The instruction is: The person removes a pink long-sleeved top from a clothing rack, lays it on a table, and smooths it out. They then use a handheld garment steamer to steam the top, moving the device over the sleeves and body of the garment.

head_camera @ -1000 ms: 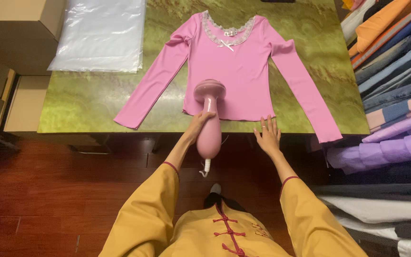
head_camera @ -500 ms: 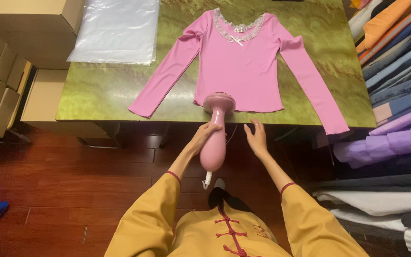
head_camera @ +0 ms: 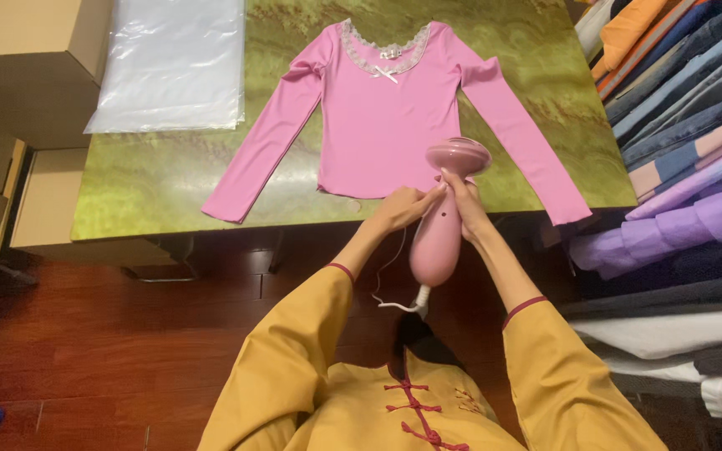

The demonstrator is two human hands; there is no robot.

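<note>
One green marbled table [head_camera: 160, 179] fills the upper middle, with dark red wood floor [head_camera: 85, 351] beneath it. One tall stack of folded clothes [head_camera: 678, 142] lines the right edge, many colours, too many layers to count. Cardboard boxes [head_camera: 35, 50] sit at the left: one big one at top, one open one beside the table, a few smaller ones at the far left edge, exact count unclear. One pile of clear plastic bags [head_camera: 173, 63] lies flat on the table's upper left corner. One pink long-sleeved top [head_camera: 386, 117] is spread flat on the table, front up, both sleeves angled outward, lace trim and one small white bow at the neckline; its hem is near the table's front edge. One person in yellow sleeves stands at that edge. One pink handheld garment steamer [head_camera: 440, 221] is held upright just in front of the hem, head above, white cord hanging from its base. Two hands are on it: left hand [head_camera: 403, 209] wrapped on the handle's left side, right hand [head_camera: 465, 205] closed around the neck just under the head. Both pressed onto the steamer, fingers curled.
</note>
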